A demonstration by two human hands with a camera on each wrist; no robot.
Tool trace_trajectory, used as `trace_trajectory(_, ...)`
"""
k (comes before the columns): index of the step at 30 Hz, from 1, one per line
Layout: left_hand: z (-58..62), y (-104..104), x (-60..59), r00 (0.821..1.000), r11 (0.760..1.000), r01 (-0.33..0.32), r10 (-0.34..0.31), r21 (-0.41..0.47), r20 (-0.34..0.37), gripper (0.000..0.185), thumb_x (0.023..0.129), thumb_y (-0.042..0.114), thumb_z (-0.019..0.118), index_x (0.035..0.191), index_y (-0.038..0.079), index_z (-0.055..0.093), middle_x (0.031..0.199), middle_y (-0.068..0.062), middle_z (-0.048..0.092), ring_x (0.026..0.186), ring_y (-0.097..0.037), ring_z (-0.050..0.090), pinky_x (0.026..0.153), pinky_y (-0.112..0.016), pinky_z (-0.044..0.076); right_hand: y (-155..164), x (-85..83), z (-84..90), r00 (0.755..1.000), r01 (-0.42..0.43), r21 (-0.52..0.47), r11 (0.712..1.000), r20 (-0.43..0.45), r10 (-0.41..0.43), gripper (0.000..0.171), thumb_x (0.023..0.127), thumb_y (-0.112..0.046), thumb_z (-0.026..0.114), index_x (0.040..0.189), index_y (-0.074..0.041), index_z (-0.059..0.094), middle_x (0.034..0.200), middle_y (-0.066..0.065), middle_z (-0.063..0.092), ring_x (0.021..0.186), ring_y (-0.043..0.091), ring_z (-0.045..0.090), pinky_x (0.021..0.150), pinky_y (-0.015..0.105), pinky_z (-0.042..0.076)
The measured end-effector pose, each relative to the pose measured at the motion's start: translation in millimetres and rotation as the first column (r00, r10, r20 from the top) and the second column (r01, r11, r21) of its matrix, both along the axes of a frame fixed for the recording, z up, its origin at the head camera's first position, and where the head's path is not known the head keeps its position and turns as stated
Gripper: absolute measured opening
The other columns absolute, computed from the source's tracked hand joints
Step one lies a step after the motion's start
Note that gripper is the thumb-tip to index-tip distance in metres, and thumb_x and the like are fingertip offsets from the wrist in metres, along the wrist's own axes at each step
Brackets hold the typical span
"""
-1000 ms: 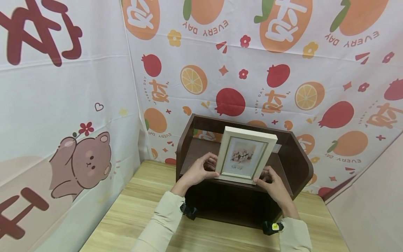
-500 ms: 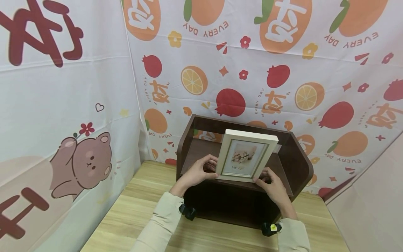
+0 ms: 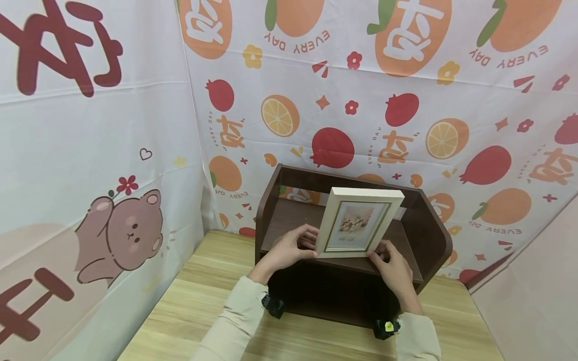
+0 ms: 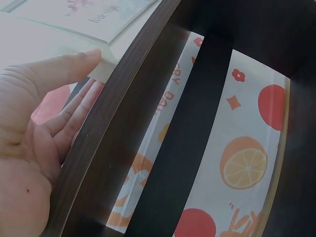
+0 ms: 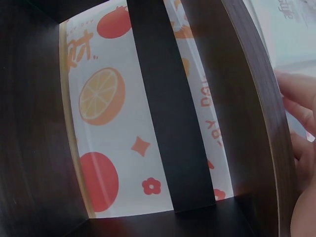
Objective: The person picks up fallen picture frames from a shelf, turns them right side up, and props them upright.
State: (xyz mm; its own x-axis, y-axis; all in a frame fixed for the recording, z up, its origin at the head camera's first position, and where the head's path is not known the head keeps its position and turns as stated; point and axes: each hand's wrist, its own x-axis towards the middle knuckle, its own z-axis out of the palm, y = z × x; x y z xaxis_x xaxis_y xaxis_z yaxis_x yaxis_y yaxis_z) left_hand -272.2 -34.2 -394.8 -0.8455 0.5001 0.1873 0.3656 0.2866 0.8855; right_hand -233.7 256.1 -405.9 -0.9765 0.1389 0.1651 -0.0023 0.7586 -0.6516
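A cream picture frame (image 3: 358,223) with a small photo stands nearly upright on the top board of a dark brown wooden shelf (image 3: 289,215). My left hand (image 3: 293,246) holds the frame's lower left corner, thumb on the front. My right hand (image 3: 389,260) holds the lower right corner. In the left wrist view my left hand (image 4: 39,128) has its thumb on the frame's (image 4: 74,24) edge, beside the shelf board (image 4: 123,123). In the right wrist view the fingertips (image 5: 296,94) of my right hand touch the frame (image 5: 291,34) past the shelf board (image 5: 256,98).
The shelf stands on a light wooden table (image 3: 198,306) in a corner hung with fruit-print cloth (image 3: 361,100) behind and a bear-print cloth (image 3: 90,175) at the left. Below the top board the shelf is an open dark compartment (image 3: 334,291).
The frame has been tipped more upright and shifted slightly right and back on the shelf top. Both hands kept their hold on its lower corners.
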Motion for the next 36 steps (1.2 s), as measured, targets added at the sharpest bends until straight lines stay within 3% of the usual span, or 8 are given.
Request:
trace_trajectory(6, 2.1, 6, 0.9, 1.0, 0.999, -0.028, 0.027, -0.032, -0.011, 0.043, 0.086, 0.02, 0.074, 0.126, 0.024, 0.058, 0.121, -0.003, 0.064, 0.105, -0.018, 0.065, 0.085, -0.037, 0.053, -2, -1.2, 0.1, 0.999, 0.019, 0.02, 1.0, -0.028, -0.019, 0.036, 0.096, -0.049, 0.052, 0.117, -0.02, 0.056, 0.095, 0.002, 0.057, 0.07, 0.014, 0.046, 0.067, 0.032, 0.029)
trace_trajectory(23, 2.9, 30, 5.3, 0.999, 0.999, -0.011, 0.009, -0.043, -0.05, 0.046, 0.085, 0.016, 0.074, 0.127, 0.022, 0.055, 0.121, -0.002, 0.062, 0.095, -0.015, 0.063, 0.081, -0.032, 0.052, -11, -8.6, -4.6, 0.974, 0.202, 0.057, 0.978, -0.118, -0.194, 0.028, 0.098, -0.043, 0.051, 0.114, -0.022, 0.061, 0.079, 0.002, 0.059, 0.062, 0.015, 0.048, 0.057, 0.03, 0.032)
trace_trajectory(36, -0.7, 44, 10.6, 0.993, 0.993, -0.064, 0.054, -0.094, -0.103, 0.044, 0.083, 0.025, 0.076, 0.122, 0.026, 0.056, 0.115, 0.005, 0.064, 0.09, -0.008, 0.063, 0.083, -0.036, 0.046, -19, -11.8, -8.7, 0.956, 0.279, 0.104, 0.955, -0.13, -0.265, 0.033, 0.1, -0.033, 0.048, 0.123, -0.013, 0.06, 0.113, 0.01, 0.062, 0.087, 0.032, 0.06, 0.077, 0.048, 0.044)
